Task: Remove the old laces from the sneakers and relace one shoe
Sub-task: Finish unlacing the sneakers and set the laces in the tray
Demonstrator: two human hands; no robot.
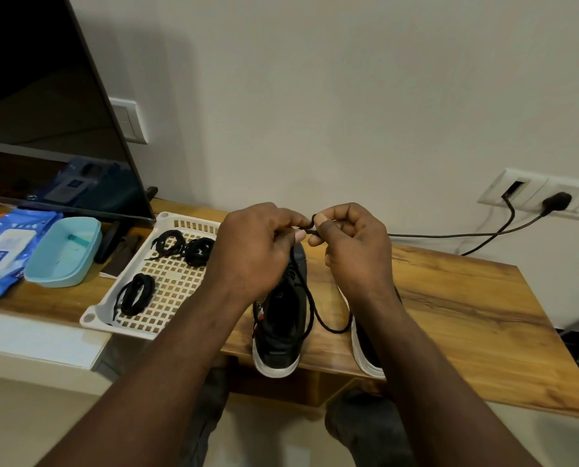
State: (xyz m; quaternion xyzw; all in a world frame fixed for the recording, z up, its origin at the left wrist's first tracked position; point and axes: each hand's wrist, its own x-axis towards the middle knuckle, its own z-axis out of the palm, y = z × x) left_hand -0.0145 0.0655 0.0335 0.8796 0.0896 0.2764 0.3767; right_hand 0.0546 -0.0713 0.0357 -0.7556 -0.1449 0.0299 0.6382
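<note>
Left hand (254,251) and right hand (355,247) both pinch the black lace (310,298) between them, above the black sneaker (281,328) under the left wrist. A slipping pinch could probably undo the loop.

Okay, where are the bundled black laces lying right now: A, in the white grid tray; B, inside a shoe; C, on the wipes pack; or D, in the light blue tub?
A: the bundled laces lie in the white tray, left of the shoe whose lace the left hand and right hand pinch.
</note>
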